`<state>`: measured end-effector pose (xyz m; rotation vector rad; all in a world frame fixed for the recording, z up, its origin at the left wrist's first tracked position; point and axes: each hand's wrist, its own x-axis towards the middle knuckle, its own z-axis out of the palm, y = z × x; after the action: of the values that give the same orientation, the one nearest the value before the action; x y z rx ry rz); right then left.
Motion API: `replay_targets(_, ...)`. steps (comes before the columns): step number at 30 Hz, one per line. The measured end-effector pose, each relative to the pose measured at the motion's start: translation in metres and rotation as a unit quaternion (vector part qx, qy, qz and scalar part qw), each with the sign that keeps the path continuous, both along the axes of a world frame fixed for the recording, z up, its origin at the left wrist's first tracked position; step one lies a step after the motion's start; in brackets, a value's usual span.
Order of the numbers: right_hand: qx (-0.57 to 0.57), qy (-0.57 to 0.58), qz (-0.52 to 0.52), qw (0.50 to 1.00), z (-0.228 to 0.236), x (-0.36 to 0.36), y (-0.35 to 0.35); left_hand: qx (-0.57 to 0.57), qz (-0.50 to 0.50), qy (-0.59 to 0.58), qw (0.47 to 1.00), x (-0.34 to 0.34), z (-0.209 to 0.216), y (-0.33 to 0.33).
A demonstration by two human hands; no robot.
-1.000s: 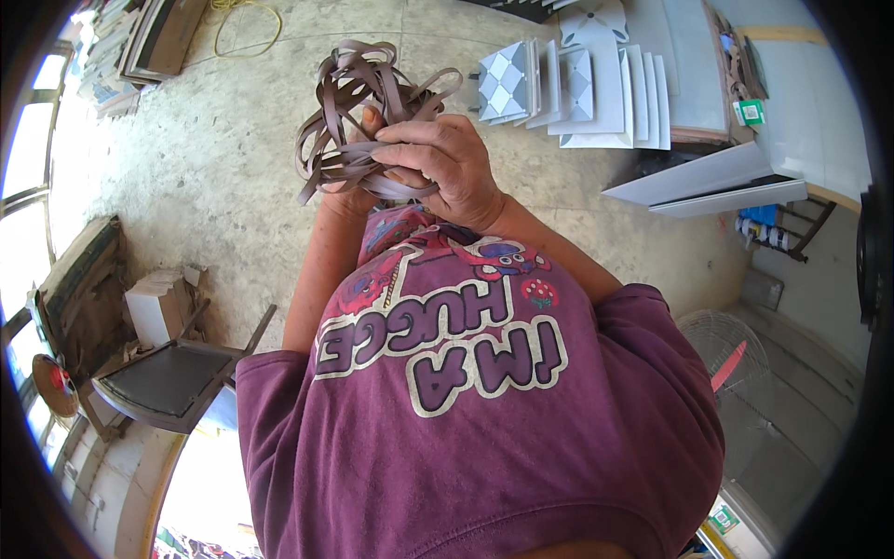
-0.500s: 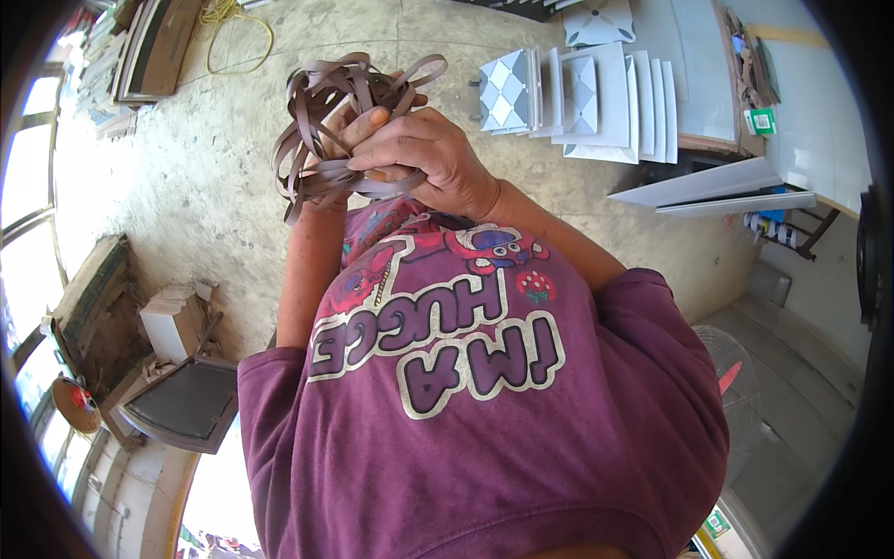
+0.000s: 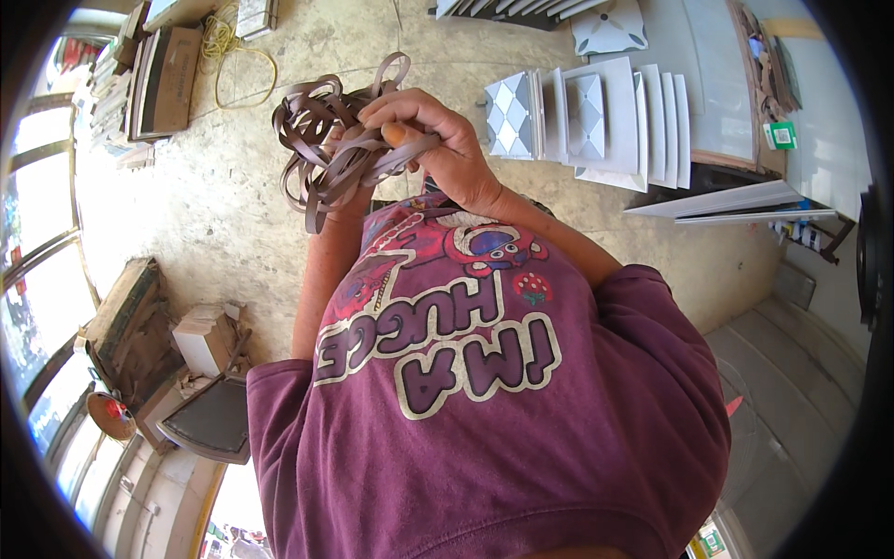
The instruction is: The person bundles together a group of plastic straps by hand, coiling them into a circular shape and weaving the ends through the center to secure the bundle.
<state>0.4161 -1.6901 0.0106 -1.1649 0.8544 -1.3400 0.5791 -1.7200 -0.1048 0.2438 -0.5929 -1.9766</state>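
A tangled bundle of flat brown strapping band [image 3: 321, 154] is held up in front of my chest in several loose loops. My right hand [image 3: 447, 149] closes round part of it, thumb and fingers pinching some of the bands at the bundle's right side. Behind and below the loops is my left hand [image 3: 346, 191]; the bands cover most of its fingers, and it supports the bundle from the left. One loop sticks up above my right hand's fingers.
On the right, tile panels [image 3: 512, 116] stand in a rack beside a pale counter [image 3: 712, 84]. Cardboard boxes [image 3: 172, 79] and a coil of yellow hose [image 3: 219, 37] lie at the far left. A dark-seated chair [image 3: 209, 419] and a white block [image 3: 205, 340] stand nearer left.
My right hand has turned and shifted slightly, its fingers now higher over the bands. The loops have changed shape, with one standing taller. The room has shifted a little downward and right in view.
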Motion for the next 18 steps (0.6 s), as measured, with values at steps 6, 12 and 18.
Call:
replay_targets(6,0.086,-0.078,-0.03,0.993,-0.004,-0.019,-0.029,-0.162,0.059,-0.374,0.911,-0.016,0.013,-0.023)
replay_targets(12,0.063,-0.113,-0.1,0.987,-0.015,-0.025,-0.066,-0.233,-0.011,-0.341,0.911,-0.025,0.017,-0.069)
replay_targets(18,0.103,-0.14,-0.135,0.975,-0.017,-0.021,-0.109,-0.138,-0.04,-0.145,0.979,-0.024,0.015,-0.113)
